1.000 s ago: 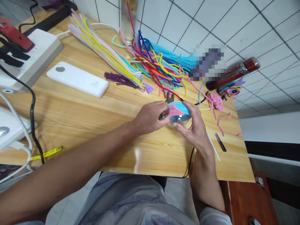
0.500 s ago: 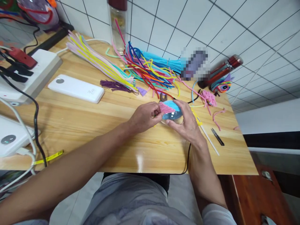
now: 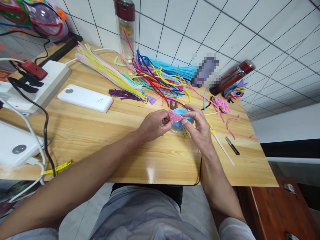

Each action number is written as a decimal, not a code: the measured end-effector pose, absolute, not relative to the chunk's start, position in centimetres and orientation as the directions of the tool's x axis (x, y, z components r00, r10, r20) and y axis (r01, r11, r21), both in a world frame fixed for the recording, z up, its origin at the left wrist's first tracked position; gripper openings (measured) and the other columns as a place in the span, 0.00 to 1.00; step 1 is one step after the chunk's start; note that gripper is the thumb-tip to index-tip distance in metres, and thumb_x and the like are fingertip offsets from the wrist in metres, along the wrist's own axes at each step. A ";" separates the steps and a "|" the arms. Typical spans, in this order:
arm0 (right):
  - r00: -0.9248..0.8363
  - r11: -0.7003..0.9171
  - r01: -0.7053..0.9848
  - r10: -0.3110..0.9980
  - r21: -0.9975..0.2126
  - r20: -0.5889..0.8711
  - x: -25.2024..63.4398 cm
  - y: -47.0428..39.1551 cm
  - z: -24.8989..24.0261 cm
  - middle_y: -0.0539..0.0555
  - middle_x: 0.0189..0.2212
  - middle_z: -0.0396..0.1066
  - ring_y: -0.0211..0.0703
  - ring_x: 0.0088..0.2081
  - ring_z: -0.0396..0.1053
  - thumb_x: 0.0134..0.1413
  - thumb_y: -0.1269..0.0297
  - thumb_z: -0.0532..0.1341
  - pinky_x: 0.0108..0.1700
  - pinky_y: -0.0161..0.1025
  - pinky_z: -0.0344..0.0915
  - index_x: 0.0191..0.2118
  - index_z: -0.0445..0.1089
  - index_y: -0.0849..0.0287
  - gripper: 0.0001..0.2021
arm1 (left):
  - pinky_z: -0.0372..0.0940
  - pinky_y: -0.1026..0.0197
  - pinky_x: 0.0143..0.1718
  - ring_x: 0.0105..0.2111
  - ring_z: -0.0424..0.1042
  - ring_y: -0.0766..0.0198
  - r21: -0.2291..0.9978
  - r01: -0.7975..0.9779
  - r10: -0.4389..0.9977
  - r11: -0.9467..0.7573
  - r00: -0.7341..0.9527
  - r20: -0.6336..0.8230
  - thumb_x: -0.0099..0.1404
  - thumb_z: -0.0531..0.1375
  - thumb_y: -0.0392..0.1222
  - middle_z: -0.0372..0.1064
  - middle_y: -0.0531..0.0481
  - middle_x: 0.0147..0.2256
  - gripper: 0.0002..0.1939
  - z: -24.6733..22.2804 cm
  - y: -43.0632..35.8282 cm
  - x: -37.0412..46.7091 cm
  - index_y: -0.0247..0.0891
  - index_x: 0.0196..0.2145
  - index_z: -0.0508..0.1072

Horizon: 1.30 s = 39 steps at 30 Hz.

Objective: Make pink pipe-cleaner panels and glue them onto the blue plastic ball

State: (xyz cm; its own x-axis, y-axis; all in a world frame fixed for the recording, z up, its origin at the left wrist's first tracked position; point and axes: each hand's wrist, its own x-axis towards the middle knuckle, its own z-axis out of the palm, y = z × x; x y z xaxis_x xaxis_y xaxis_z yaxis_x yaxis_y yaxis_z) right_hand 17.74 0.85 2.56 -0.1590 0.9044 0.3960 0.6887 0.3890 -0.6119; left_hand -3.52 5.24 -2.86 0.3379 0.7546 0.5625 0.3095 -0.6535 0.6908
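My left hand (image 3: pixel 157 124) pinches the left edge of a pink triangular piece of pipe cleaners (image 3: pixel 175 115), laid side by side in ridges. At the piece's right tip, the thumb and index finger of my right hand (image 3: pixel 198 126) close on it. Just behind and under the pink piece sits a clear round ball (image 3: pixel 178 124), its top covered with blue pipe cleaners (image 3: pixel 180 111). Yellow-handled pliers (image 3: pixel 185 134) lie partly hidden beneath the ball. Their dark jaws (image 3: pixel 173 105) show behind it.
Loose coloured pipe cleaners (image 3: pixel 160 78) pile up at the back, beside a glass bottle (image 3: pixel 126 36). A white power bank (image 3: pixel 85 97) and a power strip (image 3: pixel 45 86) with cables are on the left. Small snips (image 3: pixel 232 145) and a white stick (image 3: pixel 224 149) lie at right.
My right hand has shifted its fingers from the side of the ball to the right tip of the pink piece. My left hand keeps its pinch.
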 end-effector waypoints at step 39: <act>-0.098 0.410 0.496 0.902 -0.765 0.420 17.0 1.9 1.2 0.56 0.59 0.78 0.55 0.62 0.73 0.67 0.55 0.67 0.66 0.55 0.68 0.47 0.78 0.50 0.08 | 0.61 0.65 0.30 0.26 0.67 0.69 0.696 0.260 0.735 -0.670 0.361 0.574 0.69 0.65 0.37 0.71 0.54 0.28 0.08 -3.0 5.7 -3.7 0.37 0.32 0.71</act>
State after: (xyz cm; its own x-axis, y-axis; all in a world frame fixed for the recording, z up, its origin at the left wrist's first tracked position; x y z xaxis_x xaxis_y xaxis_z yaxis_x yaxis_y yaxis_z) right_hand 17.01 1.88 1.21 -0.0980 0.9021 0.4202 0.4961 0.4103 -0.7652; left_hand -3.72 5.66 -3.01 0.3608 0.7354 0.5736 0.2597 -0.6699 0.6955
